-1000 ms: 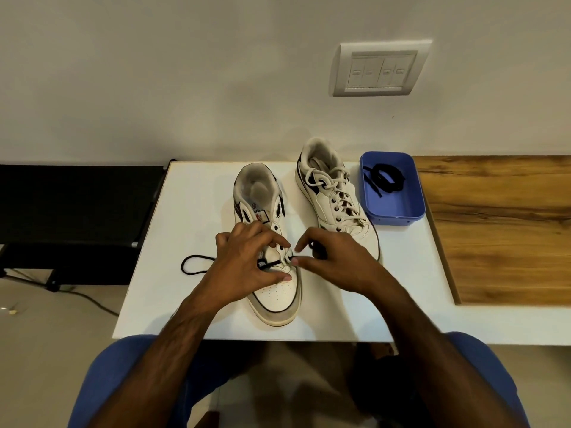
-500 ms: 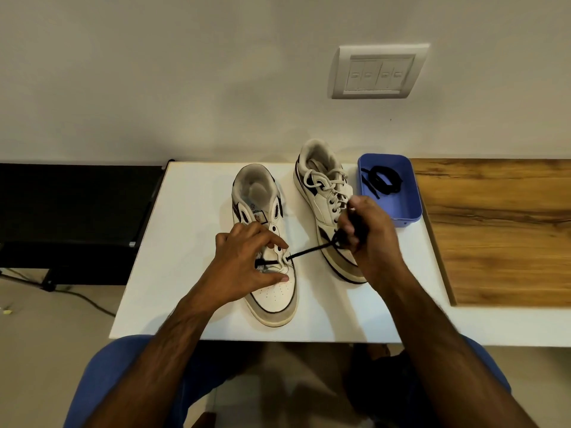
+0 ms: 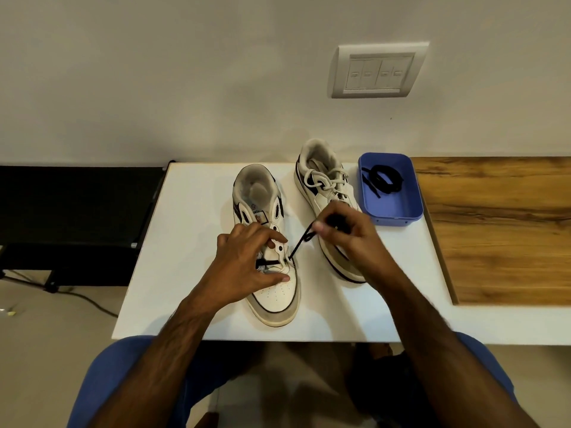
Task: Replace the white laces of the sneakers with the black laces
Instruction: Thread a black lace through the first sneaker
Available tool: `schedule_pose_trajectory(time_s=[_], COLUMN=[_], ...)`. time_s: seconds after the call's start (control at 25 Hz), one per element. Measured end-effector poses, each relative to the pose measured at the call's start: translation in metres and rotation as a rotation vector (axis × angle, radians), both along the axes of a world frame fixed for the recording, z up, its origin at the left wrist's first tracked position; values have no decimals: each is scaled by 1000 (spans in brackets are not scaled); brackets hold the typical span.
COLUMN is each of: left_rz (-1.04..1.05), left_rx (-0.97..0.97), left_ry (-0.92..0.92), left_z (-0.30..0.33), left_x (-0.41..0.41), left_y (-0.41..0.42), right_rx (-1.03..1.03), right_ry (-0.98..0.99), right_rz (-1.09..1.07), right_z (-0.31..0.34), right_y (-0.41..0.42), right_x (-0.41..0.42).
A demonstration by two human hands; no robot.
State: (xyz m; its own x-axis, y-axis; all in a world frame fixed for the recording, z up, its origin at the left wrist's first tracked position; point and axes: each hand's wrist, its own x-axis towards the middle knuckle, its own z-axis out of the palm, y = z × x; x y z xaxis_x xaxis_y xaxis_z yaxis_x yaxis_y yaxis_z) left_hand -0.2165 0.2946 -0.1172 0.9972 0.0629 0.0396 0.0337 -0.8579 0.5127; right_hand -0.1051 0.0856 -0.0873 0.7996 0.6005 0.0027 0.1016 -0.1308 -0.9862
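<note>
the left hand (image 3: 244, 267) grips the near sneaker (image 3: 272, 267) at table (image 3: 191, 242) centre, covering its left eyelets. the right hand (image 3: 349, 239) pinches the black lace (image 3: 301, 244) – its bunched end hidden in the curled fingers. the far sneaker (image 3: 321, 186), white-laced, lies at two o'clock, its toe hidden. a coiled lace (image 3: 383, 179) sits in the blue tray (image 3: 391, 205).

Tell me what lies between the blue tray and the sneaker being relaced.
In the head view, the second sneaker, white laces in, lies between the blue tray and the sneaker being relaced.
</note>
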Motion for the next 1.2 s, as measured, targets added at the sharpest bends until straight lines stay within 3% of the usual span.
schedule_pose_trajectory(time_s=[0.08, 0.16, 0.24, 0.36, 0.52, 0.6, 0.68, 0.76, 0.88, 0.92, 1.0, 1.12, 1.2], left_rz=[-4, -20, -44, -14, -28, -37, -81, -134, -141, -138, -130, -119, -112], left_rx=[-2, -14, -101, -230, -43, 26, 96, 148, 104, 89, 61, 7, -51], left_ry=[-15, -19, -26, -58, 3, 5, -19, 15, 56, 52, 48, 58, 54], left_z=[-2, -2, -1, 4, 4, 6, 7, 6, 5, 5, 5, 4, 4], left_x=[0, -1, -4, -12, -15, -14, -12, -11, -9, -9, -8, -8, -9], left_y=[1, 2, 6, 22, 26, 23, 23, 24, 24, 24, 23, 21, 20], right_rx=[366, 501, 264, -271, -548, -533, -473, -255, 358, 431, 194, -359, -524], right_ry=[220, 427, 389, 39, -215, -264, -283, -188, 302, 380, 260, -83, -255], right_rz=[-200, -281, -263, 10, 218, 232, 231, 165, -108, -197, -235, 102, 231], right_z=[11, 15, 10, -5, -14, -20, -21, -16, 5, 10, 11, -3, -15], right_y=[-10, -10, -5, 3, 13, 13, 12, 13, 7, 5, 2, 6, 11], right_x=[6, 5, 2, -5, -14, -13, -12, -11, -5, -4, -3, -14, -18])
